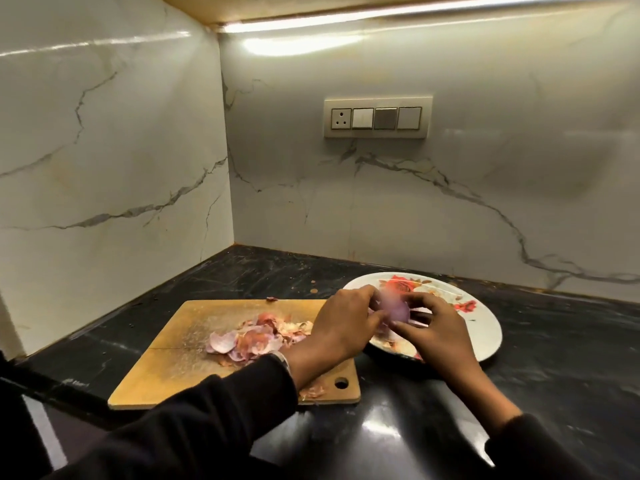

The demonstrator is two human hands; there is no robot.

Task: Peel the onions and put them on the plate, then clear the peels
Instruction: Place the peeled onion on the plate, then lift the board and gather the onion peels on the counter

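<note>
Nearest my view, two black sleeves (pixel 194 420) reach in from the bottom edge over the glossy black tabletop (pixel 554 375). Just beyond them lies a wooden cutting board (pixel 166 368) with a round hole at its near right corner, and a heap of pink and papery onion peels (pixel 249 337) sits on its right half, a few scraps trailing near the hole. My left hand (pixel 341 327) hangs over the board's right edge, fingers curled and pinching the left side of a peeled purple onion (pixel 394 308). My right hand (pixel 433 332) is opposite, its fingers and thumb curled round the onion's right side, so both hands have hold of it together. The onion is blurred, held just above the left part of a white plate (pixel 485 327) printed with red roses; I cannot tell whether it touches the plate. The plate stands on the tabletop just beside the board's right edge, and a few pale scraps lie on its near rim under my hands. Farther back, white marble-veined wall panels (pixel 121 150) meet in a corner, a switch plate (pixel 377 117) with one socket and three switches is set in the back wall, and a light strip (pixel 346 17) glows overhead.
</note>
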